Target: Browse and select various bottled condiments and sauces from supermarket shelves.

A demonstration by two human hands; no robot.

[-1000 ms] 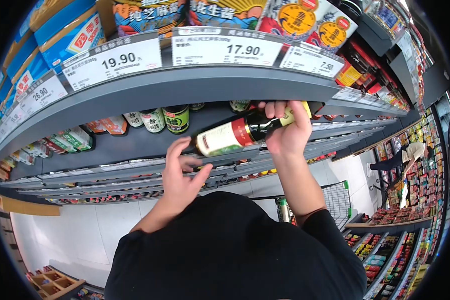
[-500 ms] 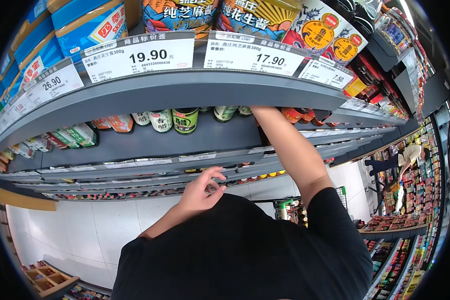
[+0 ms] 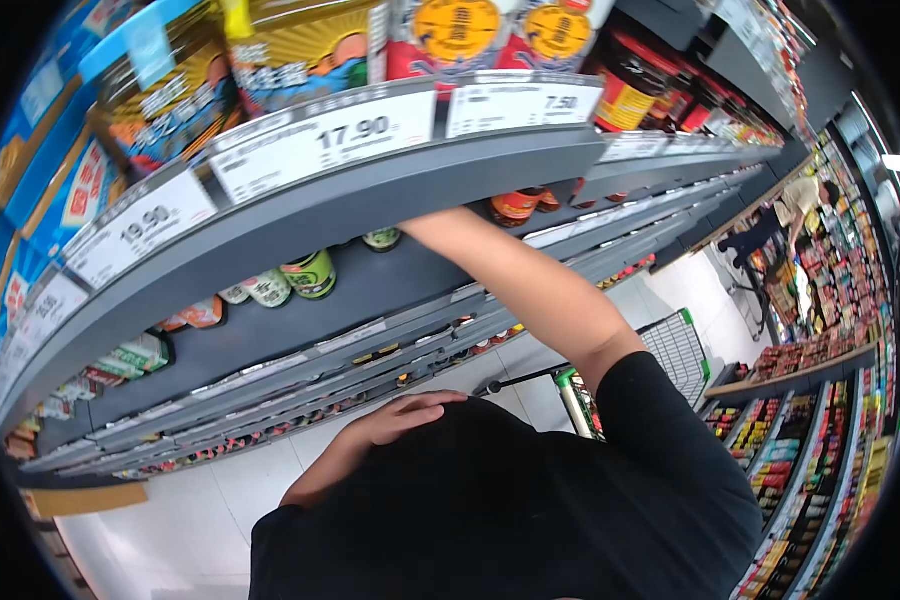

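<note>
right hand was hidden behind the shelf point(image 3: 370, 180) edge, upper centre, among bottles point(image 3: 382, 238); its grip couldn't be told. left hand point(image 3: 405, 418) lay flat, empty, lower centre. reaching blind might knock a bottle over.

On top shelf point(image 3: 370, 190): jars point(image 3: 300, 50), behind price tags point(image 3: 325, 140) along its front edge. Below, on next shelf point(image 3: 270, 325): bottles point(image 3: 310, 275) in a row, left of right arm point(image 3: 530, 290). Further bottles point(image 3: 515, 205) right of arm, under same edge. Right hand out of sight behind top shelf's front edge. Left hand point(image 3: 405, 415) low at centre, flat on shirt point(image 3: 490, 500), before lower shelves point(image 3: 270, 410). Cart point(image 3: 675, 350) right of arm, on floor point(image 3: 170, 525). Far right, across aisle: more shelves point(image 3: 800, 440), with another person point(image 3: 790, 205) between rows, well apart from cart.
</note>
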